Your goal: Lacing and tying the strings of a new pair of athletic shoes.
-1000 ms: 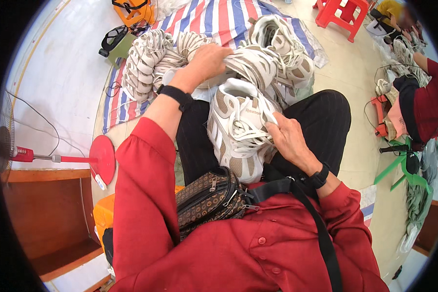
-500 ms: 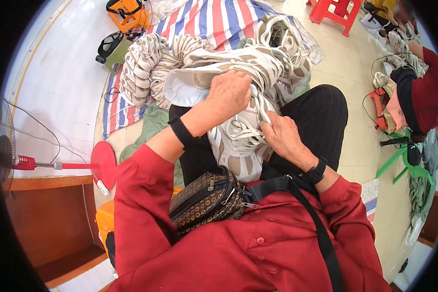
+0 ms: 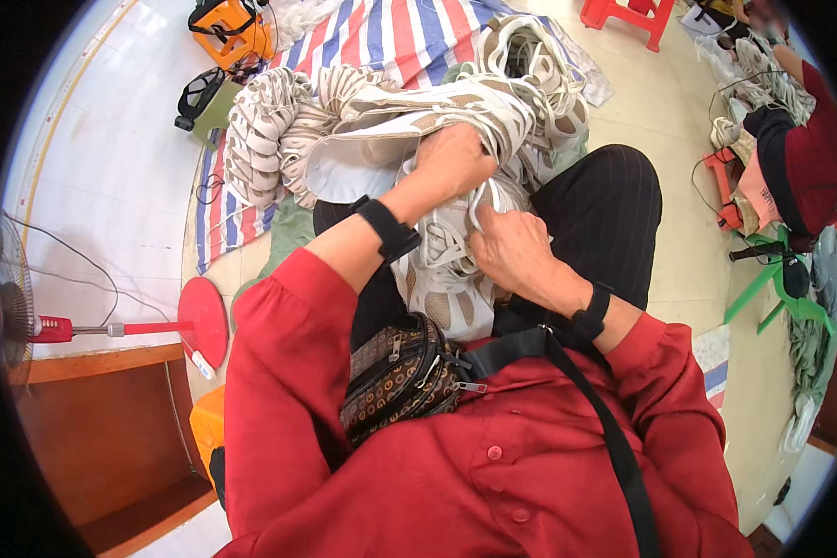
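Over my lap lie several white-and-beige sneaker uppers with loose white laces. One upper [image 3: 342, 169] points its pale open lining to the left, and my left hand [image 3: 456, 166] is closed on its laced side. My right hand [image 3: 519, 249] is curled, its thumb and finger pinched at the white lace [image 3: 498, 197] just below. Beneath both hands, a second sneaker upper [image 3: 451, 307] rests between my thighs, toe toward me. What the left fingertips grip is partly hidden by the hand.
Stacked sneaker uppers [image 3: 254, 139] sit on a striped sheet [image 3: 409, 42] ahead. A patterned waist bag [image 3: 400, 372] lies at my waist. To the left stands a fan with a red base [image 3: 203, 321]. A person's red sleeve [image 3: 818, 177] and a green stool [image 3: 781, 293] are at right.
My right hand has drawn in leftward, nearer the left hand. The left hand has shifted slightly right over the upper, its wrist turning. The view has shifted a little.
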Demonstrator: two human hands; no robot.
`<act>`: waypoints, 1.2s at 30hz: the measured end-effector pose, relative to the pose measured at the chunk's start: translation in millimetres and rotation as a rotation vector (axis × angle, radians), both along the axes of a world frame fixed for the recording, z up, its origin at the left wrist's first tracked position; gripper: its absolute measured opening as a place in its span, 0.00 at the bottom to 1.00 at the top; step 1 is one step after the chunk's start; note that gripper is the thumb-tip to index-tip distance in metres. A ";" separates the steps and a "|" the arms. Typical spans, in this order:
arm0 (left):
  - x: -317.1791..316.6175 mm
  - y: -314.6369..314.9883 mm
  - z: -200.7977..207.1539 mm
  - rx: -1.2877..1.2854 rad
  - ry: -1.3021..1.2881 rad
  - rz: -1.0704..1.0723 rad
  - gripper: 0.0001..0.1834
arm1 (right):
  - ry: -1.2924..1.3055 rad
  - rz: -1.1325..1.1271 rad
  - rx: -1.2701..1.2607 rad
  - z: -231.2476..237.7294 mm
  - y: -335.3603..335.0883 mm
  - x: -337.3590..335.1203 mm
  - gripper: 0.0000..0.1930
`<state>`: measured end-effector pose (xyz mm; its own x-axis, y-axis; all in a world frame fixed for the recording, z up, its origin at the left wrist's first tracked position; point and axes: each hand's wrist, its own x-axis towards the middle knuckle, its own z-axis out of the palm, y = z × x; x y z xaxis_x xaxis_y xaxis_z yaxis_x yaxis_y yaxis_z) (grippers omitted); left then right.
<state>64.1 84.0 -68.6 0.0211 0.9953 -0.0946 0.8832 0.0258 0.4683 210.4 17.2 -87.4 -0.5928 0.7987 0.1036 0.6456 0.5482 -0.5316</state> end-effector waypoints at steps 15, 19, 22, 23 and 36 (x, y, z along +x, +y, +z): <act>-57.9 -16.7 3.2 -0.358 -1.115 0.186 0.04 | 0.400 -0.067 -0.461 -17.7 12.0 45.4 0.15; -59.8 -20.7 6.2 -0.371 -1.138 0.157 0.05 | 0.528 -0.159 -0.747 -14.0 19.3 65.0 0.14; -60.2 -26.6 5.6 -0.373 -1.128 0.235 0.06 | 0.526 -0.178 -0.747 -15.6 19.6 75.4 0.13; -61.4 -26.3 4.3 -0.376 -1.129 0.240 0.06 | 0.524 -0.199 -0.731 -14.6 19.2 76.9 0.13; -67.8 -35.8 19.5 -0.386 -0.953 0.136 0.29 | 0.685 -0.215 -0.903 9.4 73.0 69.7 0.15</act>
<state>-3.7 48.2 -49.1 0.1441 0.9003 -0.4108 0.1293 0.3944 0.9098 280.2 90.3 -78.0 -0.4757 0.8233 -0.3098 0.1039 -0.2971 -0.9492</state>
